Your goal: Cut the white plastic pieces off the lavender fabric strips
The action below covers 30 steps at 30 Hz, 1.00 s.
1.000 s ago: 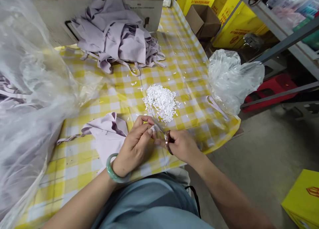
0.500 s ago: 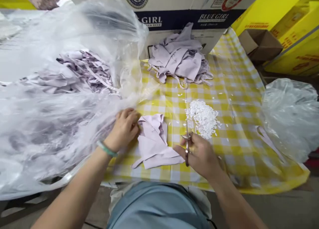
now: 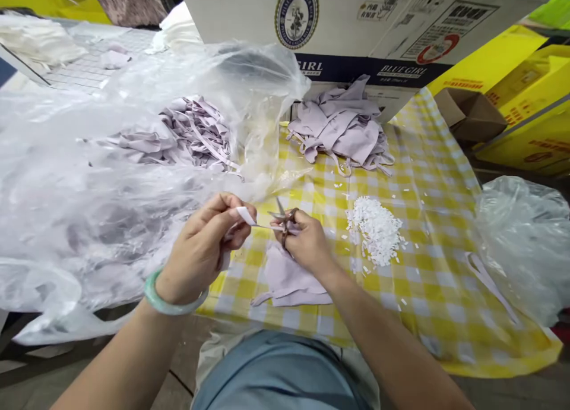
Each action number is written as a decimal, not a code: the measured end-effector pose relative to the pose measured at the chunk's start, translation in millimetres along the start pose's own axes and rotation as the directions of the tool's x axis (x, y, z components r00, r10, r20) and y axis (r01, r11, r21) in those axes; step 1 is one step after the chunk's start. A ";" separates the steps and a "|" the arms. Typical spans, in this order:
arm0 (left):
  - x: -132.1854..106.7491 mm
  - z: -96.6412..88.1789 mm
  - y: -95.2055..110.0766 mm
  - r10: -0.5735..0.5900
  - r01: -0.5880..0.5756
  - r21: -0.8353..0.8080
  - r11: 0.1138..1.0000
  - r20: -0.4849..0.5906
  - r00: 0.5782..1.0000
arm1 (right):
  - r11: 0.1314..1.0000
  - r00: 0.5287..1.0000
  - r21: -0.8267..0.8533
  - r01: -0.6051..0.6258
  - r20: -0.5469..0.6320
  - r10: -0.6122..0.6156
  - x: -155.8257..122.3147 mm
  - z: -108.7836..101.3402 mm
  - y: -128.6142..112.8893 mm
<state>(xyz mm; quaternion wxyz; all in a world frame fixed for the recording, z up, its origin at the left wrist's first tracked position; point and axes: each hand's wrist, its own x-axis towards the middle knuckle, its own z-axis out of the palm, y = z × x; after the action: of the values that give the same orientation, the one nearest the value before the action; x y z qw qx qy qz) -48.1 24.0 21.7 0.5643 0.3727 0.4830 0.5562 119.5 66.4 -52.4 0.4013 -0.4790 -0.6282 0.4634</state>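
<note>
My left hand [image 3: 205, 246], with a green bangle on the wrist, pinches a small white tag [image 3: 246, 215] on a pale lilac strap. My right hand [image 3: 307, 240] is closed on small scissors [image 3: 281, 217], whose blades point at that tag. Both hands hover above a flat lilac cloth piece [image 3: 291, 279] lying on the yellow checked tablecloth [image 3: 427, 279]. A heap of small white cut bits [image 3: 374, 229] lies just right of my right hand.
A big clear plastic bag [image 3: 102, 178] full of lilac strapped pieces fills the left. A lilac pile [image 3: 342, 125] lies at the back by a cardboard box [image 3: 356, 24]. Another clear bag [image 3: 525, 243] hangs at the right edge; yellow boxes [image 3: 529, 125] stand beyond.
My left hand left the big bag and came up to the middle with a tagged strap. My right hand lifted the scissors from the cloth to the tag. The view shifted left and up.
</note>
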 end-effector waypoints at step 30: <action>-20.0 13.7 -32.5 0.183 -0.290 0.375 0.880 0.296 0.938 | 0.977 0.986 0.140 -0.161 0.065 0.154 -6.7 -19.4 -8.2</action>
<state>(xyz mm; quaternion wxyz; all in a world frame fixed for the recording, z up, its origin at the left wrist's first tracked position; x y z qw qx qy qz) -24.5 2.5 -3.3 0.4564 0.6076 0.4645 0.4547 137.4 62.8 -40.1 0.3799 -0.4841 -0.5637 0.5510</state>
